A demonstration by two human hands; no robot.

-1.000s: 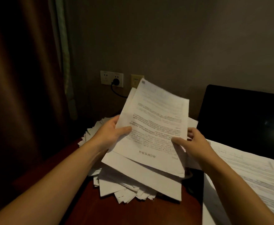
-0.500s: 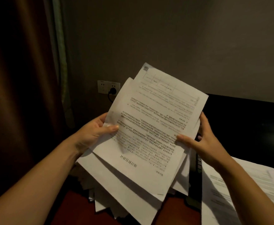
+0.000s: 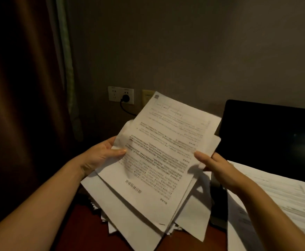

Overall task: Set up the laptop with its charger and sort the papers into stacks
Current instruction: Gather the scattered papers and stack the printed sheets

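Papers (image 3: 159,160) held up — left hand (image 3: 101,156), right hand (image 3: 215,165) pinching opposite edges.

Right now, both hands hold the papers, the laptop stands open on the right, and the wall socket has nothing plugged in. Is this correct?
No. The head view shows a black plug in the wall socket. The left hand and right hand hold the papers, and the laptop stands open.
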